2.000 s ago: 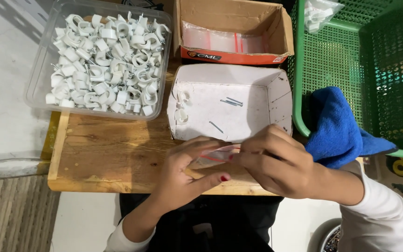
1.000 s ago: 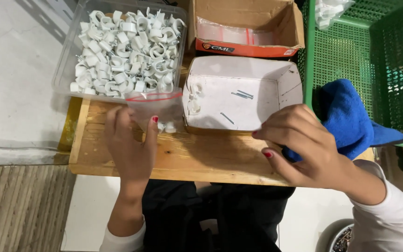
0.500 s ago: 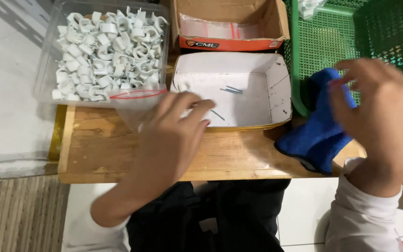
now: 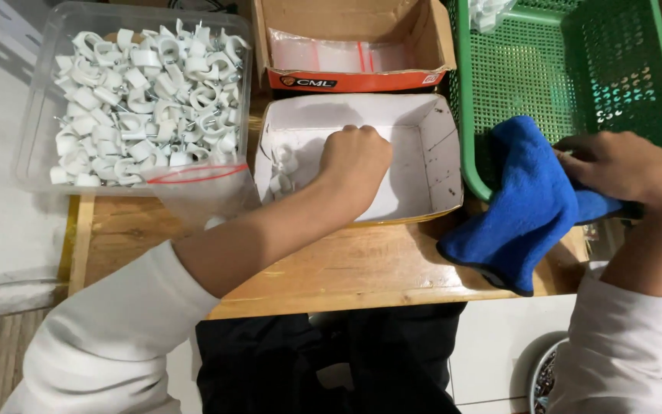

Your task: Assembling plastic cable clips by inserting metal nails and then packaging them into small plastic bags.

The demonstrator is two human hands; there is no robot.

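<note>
My left hand (image 4: 355,157) was down in the white paper tray (image 4: 438,130), fingers curled tight beside a few white cable clips (image 4: 281,172), though I could not tell whether they had closed on anything. My right hand (image 4: 622,169) lay on the blue cloth (image 4: 519,203) draped over the green basket (image 4: 515,69) rim, grip unclear. The clear zip bag (image 4: 204,195) sat loose under my forearm, and I judged a careless sweep could knock it off the wooden board (image 4: 362,268).

clear tub (image 4: 36,165) of white clips (image 4: 143,100); cardboard box (image 4: 354,77); green basket (image 4: 530,69)
</note>
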